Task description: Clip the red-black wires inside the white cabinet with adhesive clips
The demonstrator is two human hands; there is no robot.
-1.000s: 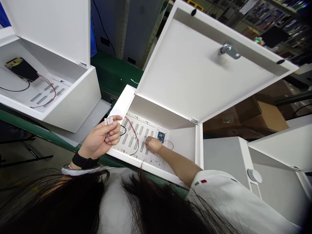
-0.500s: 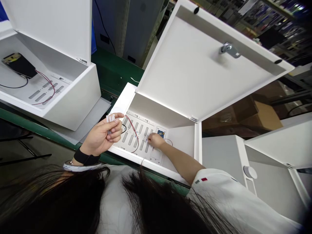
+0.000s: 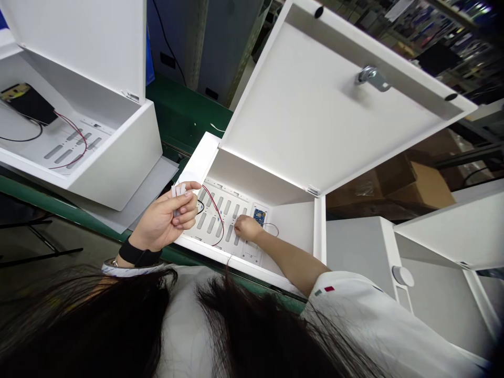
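Note:
My left hand [image 3: 169,215] is closed on several small white strips [image 3: 178,190] that stick up between its fingers, near the front left edge of an open white metal box [image 3: 319,231]. Inside that box, my right hand [image 3: 248,227] is closed in a pinch over the slotted floor [image 3: 210,223]; whatever its fingertips hold is hidden. Right behind this hand lies a blue circuit board [image 3: 259,216] with a thin wire. Red and black wires [image 3: 216,205] curve over the slots between my hands. The box's lid [image 3: 338,105] stands raised, with a metal cam lock [image 3: 372,77] on it.
On the left, another open white box [image 3: 118,152] contains a black device [image 3: 29,102] with red and black wires. White sheets [image 3: 151,184] lie beside it on the green bench [image 3: 189,113]. More white boxes [image 3: 354,252] and cardboard cartons [image 3: 429,184] stand at right.
My right hand has shifted slightly left over the slotted floor, and more of the circuit board shows. My left hand stays in place with the strips. The view has moved a little.

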